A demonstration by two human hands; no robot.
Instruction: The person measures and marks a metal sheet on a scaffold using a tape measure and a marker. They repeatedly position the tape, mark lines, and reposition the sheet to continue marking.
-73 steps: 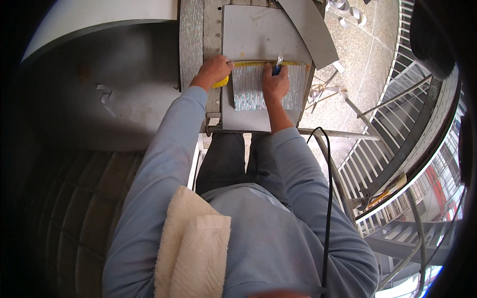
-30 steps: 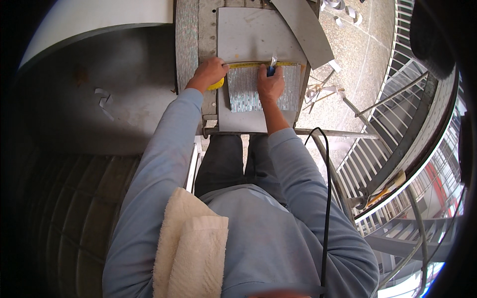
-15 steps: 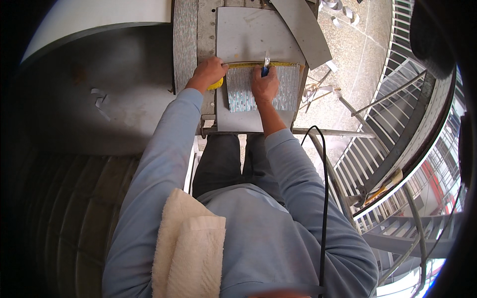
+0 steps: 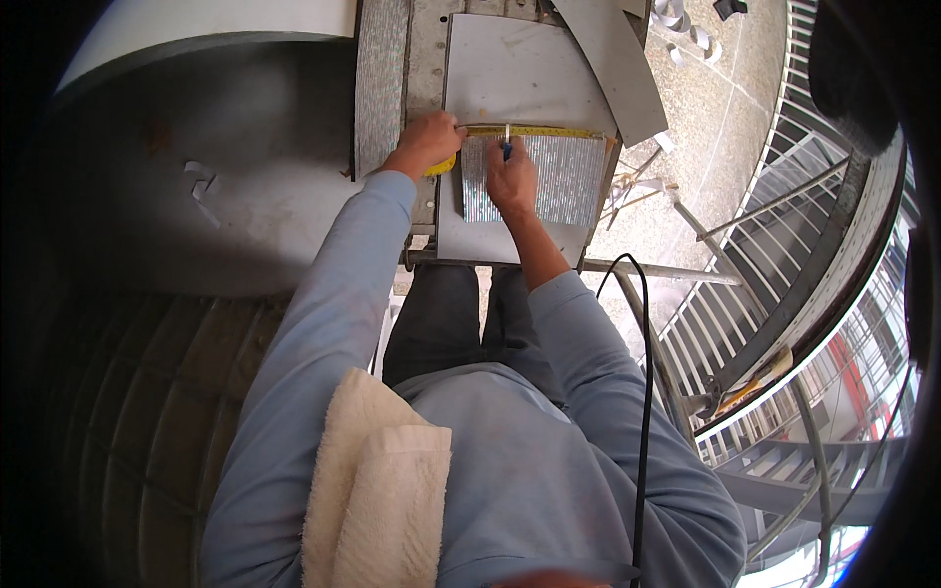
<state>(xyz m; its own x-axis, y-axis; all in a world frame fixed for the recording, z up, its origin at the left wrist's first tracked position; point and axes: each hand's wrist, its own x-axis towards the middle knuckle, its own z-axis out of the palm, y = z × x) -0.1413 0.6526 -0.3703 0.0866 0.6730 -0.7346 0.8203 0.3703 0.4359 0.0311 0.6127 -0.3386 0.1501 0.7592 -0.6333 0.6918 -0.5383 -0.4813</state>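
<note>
My left hand (image 4: 428, 142) is closed on a yellow tape measure (image 4: 441, 168) at the left edge of a silvery, ribbed sheet (image 4: 564, 181). The yellow tape blade (image 4: 559, 131) stretches rightward along the far edge of that sheet. In my right hand (image 4: 513, 184) is a blue utility knife (image 4: 507, 151), gripped with its tip pointing away from me at the tape. This hand rests over the left part of the sheet. Beneath both lies a larger pale grey board (image 4: 520, 69).
A long ribbed strip (image 4: 380, 88) runs along the bench's left side. Curved grey offcuts (image 4: 613, 73) overlap the far right corner. On the right are metal pipes (image 4: 676, 267), white railings (image 4: 725, 323) and curled scraps (image 4: 691, 34) on the floor. A black cable (image 4: 645, 392) hangs near my right arm.
My right hand has moved left along the tape with the knife, closer to my left hand. My left hand stays at the tape measure. The whole view has shifted slightly.
</note>
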